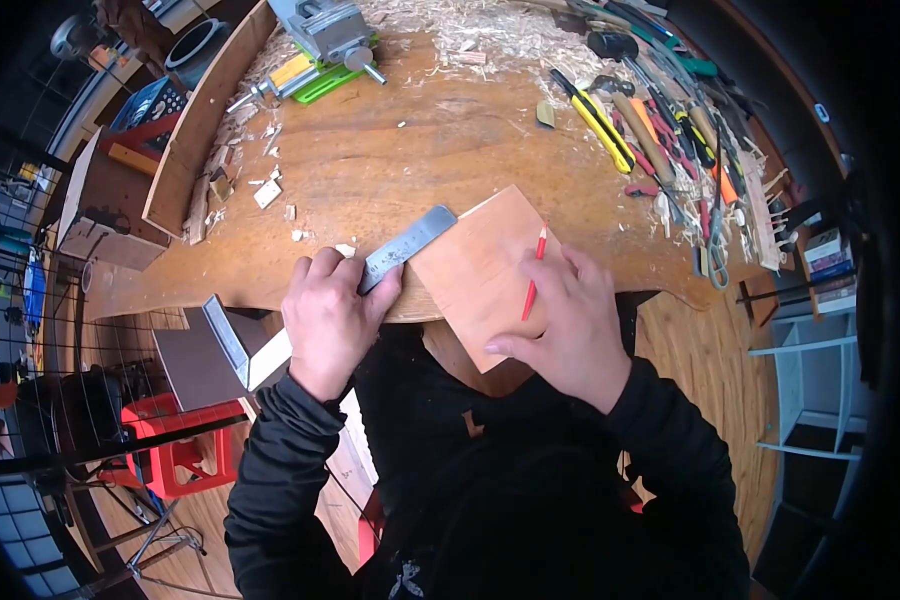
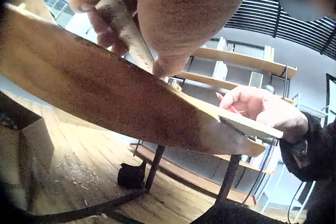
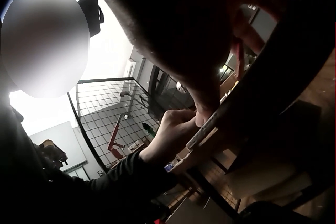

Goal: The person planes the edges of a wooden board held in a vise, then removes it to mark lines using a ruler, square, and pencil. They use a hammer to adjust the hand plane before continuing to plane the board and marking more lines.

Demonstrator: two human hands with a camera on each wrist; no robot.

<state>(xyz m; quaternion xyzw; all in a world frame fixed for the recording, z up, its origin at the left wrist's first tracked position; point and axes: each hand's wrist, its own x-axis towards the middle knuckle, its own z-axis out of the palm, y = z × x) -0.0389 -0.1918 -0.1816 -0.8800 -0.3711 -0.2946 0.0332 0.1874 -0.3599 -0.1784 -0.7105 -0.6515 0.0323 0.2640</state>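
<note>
In the head view my left hand [image 1: 328,312] grips the long arm of an L-shaped metal square [image 1: 410,245]. The far end of that arm lies at the left corner of a thin wooden board [image 1: 478,260], and the short arm juts out past the table edge on the left. My right hand [image 1: 575,310] is over the board's right side, its thumb resting on the board. A red pencil [image 1: 529,300] is held in its fingers, light tip pointing away from me. The board overhangs the table's front edge. In the left wrist view the pencil [image 2: 219,96] shows by curled fingers.
A vise [image 1: 330,45] stands on the wooden table [image 1: 370,150] at the back left, beside an upright plank [image 1: 210,115]. Wood shavings [image 1: 480,40] cover the back. Several tools, with a yellow utility knife [image 1: 598,125], lie at right. A red stool [image 1: 175,450] stands below left.
</note>
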